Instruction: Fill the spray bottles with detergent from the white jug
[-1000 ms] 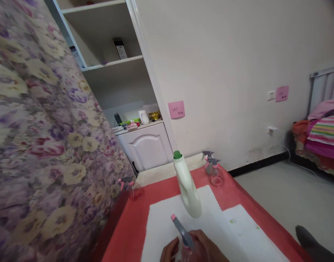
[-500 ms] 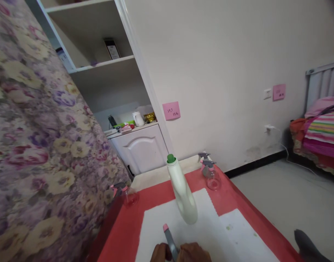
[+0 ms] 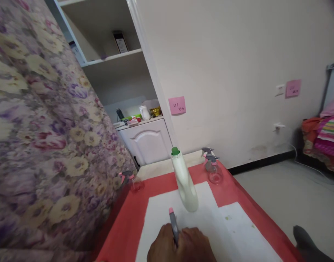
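Note:
My left hand [image 3: 161, 244] and my right hand [image 3: 195, 245] are close together at the bottom middle, fingers closed around a spray bottle [image 3: 173, 223]. Only its grey top and pink nozzle tip show, pointing away from me; the hands hide the lower part. Just beyond them a pale green detergent bottle [image 3: 185, 182] stands on white paper [image 3: 158, 211]. Its neck has no cap on it, and a green spout shows inside.
A red cloth [image 3: 125, 222] covers the table. One clear spray bottle [image 3: 136, 185] stands at its left edge, and two more, one partly behind the clear bottle [image 3: 215, 176], at the back right. A floral curtain [image 3: 46, 145] hangs close on the left.
My hands and the spray bottle have come up and further into view. The surroundings have shifted slightly right and upward as the camera turned. The detergent bottle still stands on the paper.

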Motion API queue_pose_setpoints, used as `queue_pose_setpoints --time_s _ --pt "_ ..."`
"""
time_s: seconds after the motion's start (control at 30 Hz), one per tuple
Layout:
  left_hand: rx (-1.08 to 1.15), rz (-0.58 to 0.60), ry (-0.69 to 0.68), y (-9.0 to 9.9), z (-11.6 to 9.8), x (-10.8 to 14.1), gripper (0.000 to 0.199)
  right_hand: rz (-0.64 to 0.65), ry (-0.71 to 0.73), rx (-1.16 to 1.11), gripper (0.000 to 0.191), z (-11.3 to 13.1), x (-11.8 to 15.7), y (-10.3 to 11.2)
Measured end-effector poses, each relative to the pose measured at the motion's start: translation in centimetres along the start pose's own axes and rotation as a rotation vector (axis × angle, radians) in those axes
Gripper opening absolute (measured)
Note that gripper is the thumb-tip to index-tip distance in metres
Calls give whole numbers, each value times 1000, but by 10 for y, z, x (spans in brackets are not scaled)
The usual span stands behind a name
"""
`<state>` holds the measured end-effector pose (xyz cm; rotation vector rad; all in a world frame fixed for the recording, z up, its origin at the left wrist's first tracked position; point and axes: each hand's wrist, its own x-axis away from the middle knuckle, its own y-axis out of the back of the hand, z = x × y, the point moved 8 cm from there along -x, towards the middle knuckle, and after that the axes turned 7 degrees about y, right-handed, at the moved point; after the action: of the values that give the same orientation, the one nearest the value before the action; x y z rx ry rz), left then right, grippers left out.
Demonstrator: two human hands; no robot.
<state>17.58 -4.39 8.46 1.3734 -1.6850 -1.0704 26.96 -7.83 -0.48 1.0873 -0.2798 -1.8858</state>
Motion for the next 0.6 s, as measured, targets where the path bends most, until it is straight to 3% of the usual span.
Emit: queue_pose_setpoints --time_s 0.17,0.27,0.43,0.6 --pt "272 58 -143 -6 -6 13 35 18 33 -259 42 2 2 24" --pt "476 92 -154 -13 2 18 43 38 18 -347 59 -4 4 25" --pt "640 59 -140 -23 20 19 42 50 -24 -386 66 -8 9 20" --pt "612 -1 -165 -28 21 16 39 16 -11 -443 73 -12 13 15"
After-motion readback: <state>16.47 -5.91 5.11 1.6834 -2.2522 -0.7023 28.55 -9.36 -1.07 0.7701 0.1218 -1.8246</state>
